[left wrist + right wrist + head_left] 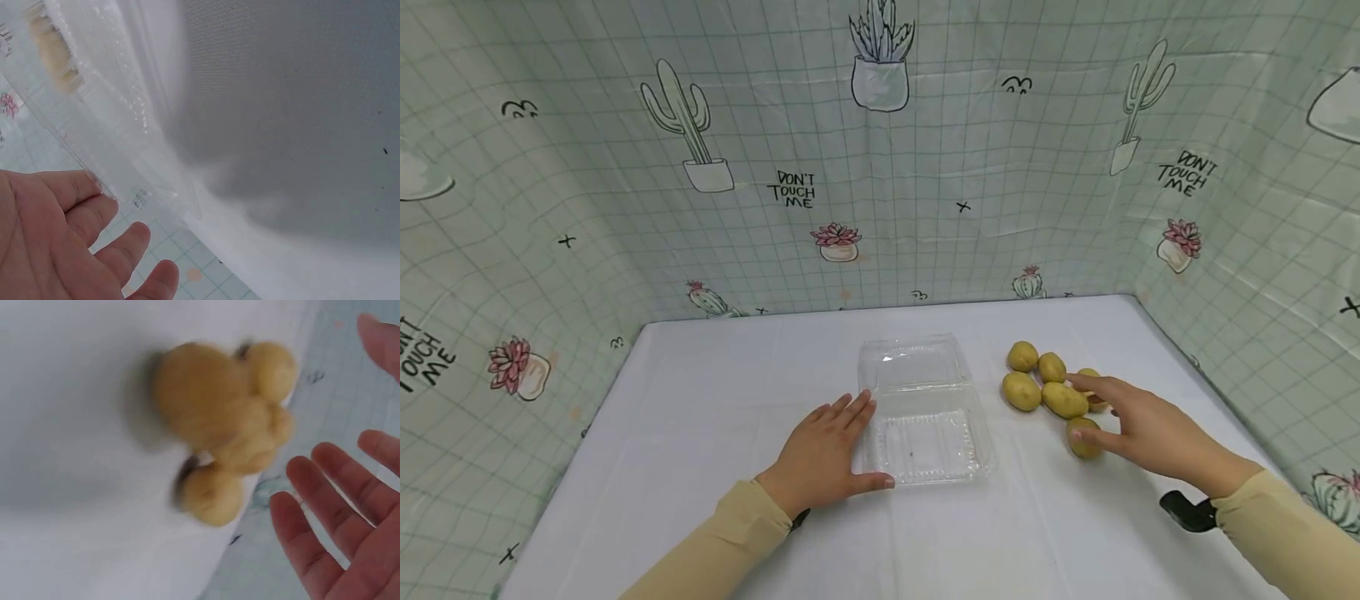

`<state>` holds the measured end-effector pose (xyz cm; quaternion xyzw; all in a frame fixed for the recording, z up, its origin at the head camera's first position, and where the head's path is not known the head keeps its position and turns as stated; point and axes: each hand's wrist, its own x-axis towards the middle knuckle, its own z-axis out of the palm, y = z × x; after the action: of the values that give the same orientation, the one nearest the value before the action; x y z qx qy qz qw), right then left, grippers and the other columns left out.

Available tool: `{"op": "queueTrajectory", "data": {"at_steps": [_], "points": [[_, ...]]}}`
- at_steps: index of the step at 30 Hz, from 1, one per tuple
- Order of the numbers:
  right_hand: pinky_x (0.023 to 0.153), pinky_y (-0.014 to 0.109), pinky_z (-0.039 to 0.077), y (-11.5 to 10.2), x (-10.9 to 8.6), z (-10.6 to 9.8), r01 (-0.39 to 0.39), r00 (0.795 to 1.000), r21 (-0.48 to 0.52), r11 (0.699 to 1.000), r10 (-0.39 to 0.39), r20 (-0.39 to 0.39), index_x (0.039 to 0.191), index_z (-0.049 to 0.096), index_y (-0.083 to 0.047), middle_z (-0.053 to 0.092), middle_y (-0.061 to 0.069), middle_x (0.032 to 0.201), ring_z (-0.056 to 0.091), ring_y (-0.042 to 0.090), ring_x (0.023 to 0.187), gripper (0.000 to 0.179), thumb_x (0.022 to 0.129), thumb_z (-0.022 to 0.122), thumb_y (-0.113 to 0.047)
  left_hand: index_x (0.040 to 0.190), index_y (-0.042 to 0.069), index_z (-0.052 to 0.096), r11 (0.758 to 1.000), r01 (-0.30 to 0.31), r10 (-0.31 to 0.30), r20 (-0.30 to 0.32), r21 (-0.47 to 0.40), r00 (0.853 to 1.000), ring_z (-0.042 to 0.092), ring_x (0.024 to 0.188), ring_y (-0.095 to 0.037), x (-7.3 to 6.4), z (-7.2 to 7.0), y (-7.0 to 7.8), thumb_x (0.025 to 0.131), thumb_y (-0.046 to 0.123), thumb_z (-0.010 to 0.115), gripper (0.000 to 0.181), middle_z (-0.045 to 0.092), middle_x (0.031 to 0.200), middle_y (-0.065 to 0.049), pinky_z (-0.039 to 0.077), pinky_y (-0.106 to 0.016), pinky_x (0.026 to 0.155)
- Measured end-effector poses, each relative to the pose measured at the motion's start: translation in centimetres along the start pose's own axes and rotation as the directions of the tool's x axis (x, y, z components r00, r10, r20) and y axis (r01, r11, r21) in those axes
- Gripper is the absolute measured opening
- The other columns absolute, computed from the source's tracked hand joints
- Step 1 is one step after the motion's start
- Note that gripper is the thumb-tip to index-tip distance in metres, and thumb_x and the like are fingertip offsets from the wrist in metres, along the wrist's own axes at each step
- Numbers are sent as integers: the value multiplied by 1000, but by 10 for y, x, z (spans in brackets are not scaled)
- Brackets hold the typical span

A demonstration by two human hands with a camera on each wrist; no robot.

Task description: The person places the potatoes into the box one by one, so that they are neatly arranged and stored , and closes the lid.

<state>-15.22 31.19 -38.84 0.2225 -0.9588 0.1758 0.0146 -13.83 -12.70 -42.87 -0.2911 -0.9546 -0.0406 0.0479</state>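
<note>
Resting at the container's rim: left hand (823, 458), flattened, its straight fingers lying along the 9 o'clock edge, thumb over the 7 o'clock corner.
Clear container (925, 442): flat on the white surface (700, 400), hinged lid (913, 367) folded back toward 12 o'clock.
Potatoes (1022, 392): six in view, bunched together at 3 o'clock from the container and well apart from it; the nearest potato (1084, 442) sits at 5 o'clock of the bunch.
Right hand (1157, 433): fingers extended and apart, at the bunch's 4 o'clock side, index finger partly hiding one potato, thumb in front of the nearest; contact cannot be told.
Right sleeve (1292, 533): tan, a black device (1187, 511) just beside its cuff, at 9 o'clock.
Backdrop (895, 158): gridded cloth printed with potted cacti, rising at 12 o'clock.
</note>
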Motion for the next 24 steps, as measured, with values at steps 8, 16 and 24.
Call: {"op": "queueTrajectory", "data": {"at_steps": [8, 16, 24], "points": [[77, 37, 57, 40, -28, 27, -31, 998, 136, 990, 37, -42, 140, 52, -4, 62, 11, 125, 65, 29, 102, 72, 84, 81, -39, 152, 3, 39, 1000, 9, -9, 9, -7, 1000, 36, 143, -30, 1, -1, 2, 84, 80, 52, 104, 33, 160, -9, 34, -47, 111], [70, 27, 57, 41, -26, 42, -20, 998, 248, 969, 35, -55, 134, 56, -3, 58, 19, 128, 67, 20, 92, 60, 85, 82, -25, 152, 2, 40, 1000, 4, -4, 5, -5, 1000, 37, 142, -31, 0, -2, 2, 84, 79, 53, 103, 34, 159, -10, 35, -47, 111], [67, 26, 55, 44, -20, 46, -85, 995, 277, 957, 97, -29, 130, 57, -3, 63, 15, 121, 66, 12, 87, 56, 86, 81, -27, 152, 2, 40, 1000, -2, 2, 3, 6, 1000, 37, 142, -31, 0, -2, 2, 84, 79, 52, 103, 33, 159, -11, 36, -47, 110]]}}
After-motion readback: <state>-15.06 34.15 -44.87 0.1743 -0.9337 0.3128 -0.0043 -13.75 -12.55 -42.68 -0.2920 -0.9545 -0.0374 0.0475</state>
